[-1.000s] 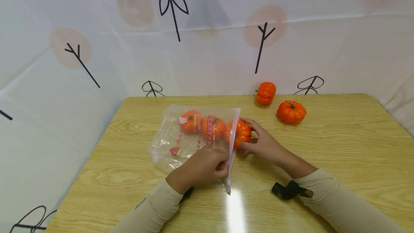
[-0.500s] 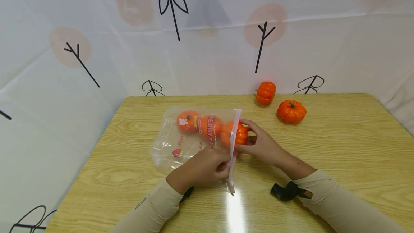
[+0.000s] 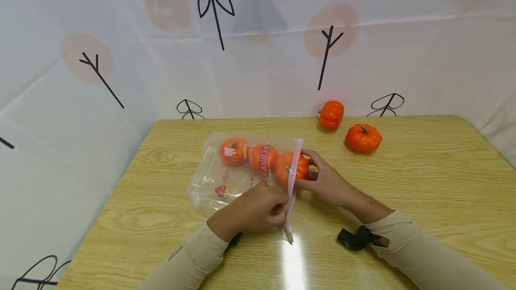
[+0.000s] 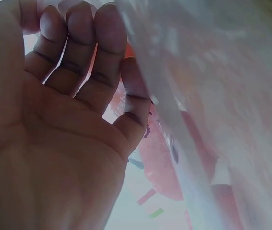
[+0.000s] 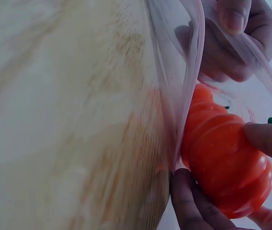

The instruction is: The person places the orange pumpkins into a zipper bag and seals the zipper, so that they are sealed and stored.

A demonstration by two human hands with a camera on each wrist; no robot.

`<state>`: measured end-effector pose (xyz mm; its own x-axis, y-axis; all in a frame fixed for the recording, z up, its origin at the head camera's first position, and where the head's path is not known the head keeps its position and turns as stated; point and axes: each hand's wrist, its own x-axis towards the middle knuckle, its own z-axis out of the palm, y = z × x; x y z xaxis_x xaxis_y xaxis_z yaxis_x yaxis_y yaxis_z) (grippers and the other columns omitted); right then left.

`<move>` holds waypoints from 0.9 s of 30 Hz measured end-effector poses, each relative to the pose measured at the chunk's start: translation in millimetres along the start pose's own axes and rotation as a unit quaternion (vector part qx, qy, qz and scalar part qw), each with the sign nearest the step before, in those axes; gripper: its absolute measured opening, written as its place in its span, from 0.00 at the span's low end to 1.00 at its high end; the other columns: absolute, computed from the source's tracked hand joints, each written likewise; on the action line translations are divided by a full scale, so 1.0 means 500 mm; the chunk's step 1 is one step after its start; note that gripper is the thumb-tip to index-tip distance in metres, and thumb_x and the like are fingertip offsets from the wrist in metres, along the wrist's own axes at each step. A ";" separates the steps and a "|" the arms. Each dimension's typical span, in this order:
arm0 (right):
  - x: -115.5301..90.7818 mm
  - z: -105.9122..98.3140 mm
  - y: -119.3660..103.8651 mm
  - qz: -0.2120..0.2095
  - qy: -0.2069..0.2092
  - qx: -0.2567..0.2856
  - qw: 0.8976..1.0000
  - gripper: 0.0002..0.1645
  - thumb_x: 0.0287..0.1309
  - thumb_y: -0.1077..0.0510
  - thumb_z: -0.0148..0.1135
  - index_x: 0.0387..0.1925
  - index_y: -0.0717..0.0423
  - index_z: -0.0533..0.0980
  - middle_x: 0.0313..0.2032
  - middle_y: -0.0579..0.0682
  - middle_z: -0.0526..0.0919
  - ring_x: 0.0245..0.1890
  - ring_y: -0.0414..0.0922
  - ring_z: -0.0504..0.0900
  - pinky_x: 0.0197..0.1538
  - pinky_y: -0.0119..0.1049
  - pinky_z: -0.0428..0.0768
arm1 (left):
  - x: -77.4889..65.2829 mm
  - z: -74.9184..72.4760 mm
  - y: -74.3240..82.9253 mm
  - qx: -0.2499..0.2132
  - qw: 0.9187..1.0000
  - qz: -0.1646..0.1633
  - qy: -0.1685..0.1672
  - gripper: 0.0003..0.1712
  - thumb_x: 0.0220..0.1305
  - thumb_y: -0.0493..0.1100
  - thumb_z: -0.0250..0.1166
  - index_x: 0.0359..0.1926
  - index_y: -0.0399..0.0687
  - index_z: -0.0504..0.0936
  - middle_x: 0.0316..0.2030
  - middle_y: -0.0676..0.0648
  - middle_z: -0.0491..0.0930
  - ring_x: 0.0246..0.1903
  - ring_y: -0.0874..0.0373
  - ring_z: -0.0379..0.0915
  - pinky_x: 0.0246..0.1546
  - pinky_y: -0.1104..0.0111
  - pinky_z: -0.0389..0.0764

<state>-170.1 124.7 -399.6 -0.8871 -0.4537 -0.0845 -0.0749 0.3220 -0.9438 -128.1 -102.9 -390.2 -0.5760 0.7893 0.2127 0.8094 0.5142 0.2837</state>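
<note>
Holding one orange pumpkin (image 5: 229, 167), the right hand (image 3: 327, 178) has its thumb on one side and its fingers on the other, spread as wide as the round body needs. This pumpkin lies partly inside the clear plastic bag (image 3: 205, 169), at the pink-edged mouth, with its right end outside; a second pumpkin (image 3: 260, 158) and a third pumpkin (image 3: 233, 152) lie deeper within. The left hand (image 3: 255, 209) has bent fingers and pinches the edge of the bag, which the right wrist view shows best. From where I stand, the pumpkin seems to be a light toy with a firm, shiny skin, so I suppose it can slip a little under the fingertips alone; the better hold would be across its ribs, at the widest part. The bag, on the contrary, looks thin and soft, and I would take it by the pink strip (image 3: 296, 158), probably stiffer, because the film may wrinkle and catch
</note>
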 end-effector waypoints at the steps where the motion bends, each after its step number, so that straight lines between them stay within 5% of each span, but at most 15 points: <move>1: 0.001 0.000 0.001 0.003 0.001 0.001 1.000 0.50 0.59 0.52 0.70 0.75 0.46 0.51 0.60 0.63 0.65 0.54 0.56 0.82 0.52 0.39 0.80 | 0.000 0.000 0.000 0.001 1.000 0.001 -0.001 0.14 0.57 0.41 0.62 0.20 0.55 0.67 0.20 0.60 0.63 0.22 0.71 0.57 0.32 0.76 0.60; 6: 0.002 0.002 0.002 0.007 0.006 0.009 1.000 0.50 0.59 0.53 0.70 0.72 0.49 0.48 0.61 0.65 0.67 0.51 0.55 0.83 0.49 0.35 0.80 | 0.000 -0.001 0.000 -0.001 1.000 0.001 -0.006 0.14 0.58 0.41 0.62 0.20 0.55 0.67 0.20 0.60 0.63 0.22 0.71 0.58 0.33 0.76 0.60; 15: 0.006 0.007 -0.002 0.023 0.027 0.044 0.998 0.39 0.57 0.58 0.72 0.48 0.56 0.48 0.59 0.67 0.67 0.46 0.50 0.83 0.35 0.31 0.78 | 0.000 0.001 -0.004 -0.021 1.000 0.011 0.002 0.15 0.58 0.39 0.62 0.20 0.55 0.67 0.21 0.60 0.63 0.22 0.71 0.57 0.29 0.79 0.58; 22: -0.001 0.005 -0.010 0.021 0.045 -0.003 0.999 0.31 0.56 0.56 0.72 0.36 0.60 0.55 0.33 0.52 0.65 0.23 0.37 0.67 0.25 0.29 0.64 | -0.002 -0.001 -0.001 -0.020 1.000 0.008 0.001 0.15 0.58 0.39 0.62 0.20 0.55 0.67 0.21 0.60 0.63 0.22 0.71 0.57 0.32 0.77 0.59; 27: -0.005 0.004 -0.010 0.006 0.046 -0.016 0.999 0.27 0.58 0.56 0.70 0.30 0.63 0.59 0.31 0.51 0.62 0.19 0.37 0.60 0.23 0.30 0.61 | -0.002 -0.002 0.000 -0.022 1.000 0.006 0.001 0.15 0.58 0.39 0.62 0.20 0.55 0.67 0.21 0.60 0.62 0.22 0.71 0.57 0.31 0.77 0.58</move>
<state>-166.7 122.4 -395.5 -0.9257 -0.3724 -0.0654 -0.0769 0.3547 -0.9318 -127.5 -103.9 -389.6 -0.5663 0.7950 0.2174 0.8104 0.4891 0.3226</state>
